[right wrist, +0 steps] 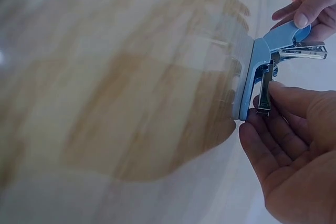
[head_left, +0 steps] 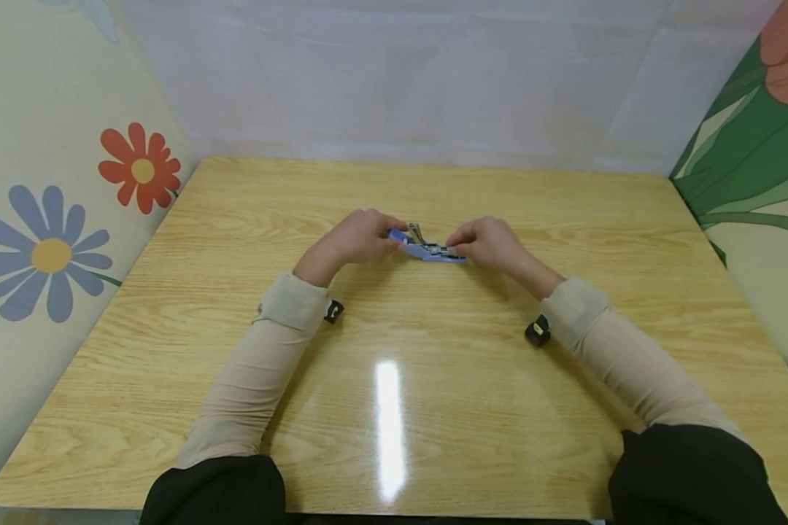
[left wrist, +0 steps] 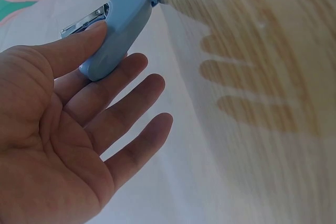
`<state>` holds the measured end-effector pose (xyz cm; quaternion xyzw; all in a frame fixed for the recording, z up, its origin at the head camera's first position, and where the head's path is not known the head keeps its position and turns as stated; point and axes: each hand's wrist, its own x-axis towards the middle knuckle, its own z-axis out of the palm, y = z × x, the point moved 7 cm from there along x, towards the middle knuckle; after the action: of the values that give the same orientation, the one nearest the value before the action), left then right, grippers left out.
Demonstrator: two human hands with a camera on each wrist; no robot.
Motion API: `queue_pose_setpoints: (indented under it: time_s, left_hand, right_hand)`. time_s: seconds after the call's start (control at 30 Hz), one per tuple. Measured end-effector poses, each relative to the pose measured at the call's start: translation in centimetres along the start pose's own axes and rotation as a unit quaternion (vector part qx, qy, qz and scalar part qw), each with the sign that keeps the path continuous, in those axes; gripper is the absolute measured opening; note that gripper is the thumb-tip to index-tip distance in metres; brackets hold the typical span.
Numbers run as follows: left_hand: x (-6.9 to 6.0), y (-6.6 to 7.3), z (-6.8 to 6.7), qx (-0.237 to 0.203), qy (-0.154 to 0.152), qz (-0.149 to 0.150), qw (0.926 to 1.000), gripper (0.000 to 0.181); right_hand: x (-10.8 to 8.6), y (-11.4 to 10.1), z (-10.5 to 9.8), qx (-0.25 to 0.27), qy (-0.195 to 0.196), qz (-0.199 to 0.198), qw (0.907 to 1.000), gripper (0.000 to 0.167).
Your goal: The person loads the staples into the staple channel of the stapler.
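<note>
A blue stapler [head_left: 427, 251] is held opened up near the middle of the table, its metal parts spread apart. My left hand [head_left: 366, 237] pinches the rounded end of its blue cover between thumb and index finger. In the left wrist view the other fingers of this left hand [left wrist: 79, 124] are spread loosely. At the stapler's far end, my right hand [head_left: 492, 242] has thumb and fingers around the metal staple channel [right wrist: 266, 90]. A second metal piece [right wrist: 302, 51] sticks out from the stapler's hinge side. Whether a strip of staples lies in the channel I cannot tell.
The wooden table [head_left: 466, 415] is glossy and carries a bright light reflection. A white sheet [head_left: 400, 80] hangs behind it, with flower-patterned panels [head_left: 52, 255] at the sides. Black wrist cameras [head_left: 537, 332] sit beside both cuffs.
</note>
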<state>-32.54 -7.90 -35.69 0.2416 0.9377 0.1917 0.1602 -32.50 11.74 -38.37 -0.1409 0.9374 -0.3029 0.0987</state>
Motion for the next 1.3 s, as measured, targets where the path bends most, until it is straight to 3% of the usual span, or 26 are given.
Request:
queue_pose_setpoints:
  time_s: [0.53, 1.3]
  left_hand:
    - [0.1, 0.0, 0.7, -0.013, -0.010, -0.004, 0.9999, 0.049]
    - [0.0, 0.1, 0.2, -0.028, -0.013, -0.012, 0.9994, 0.048]
  right_hand:
    - [-0.5, 0.3, 0.2, -0.018, -0.008, 0.008, 0.9998, 0.021]
    - [-1.0, 2.1, -1.4, -0.018, 0.010, 0.007, 0.9998, 0.019]
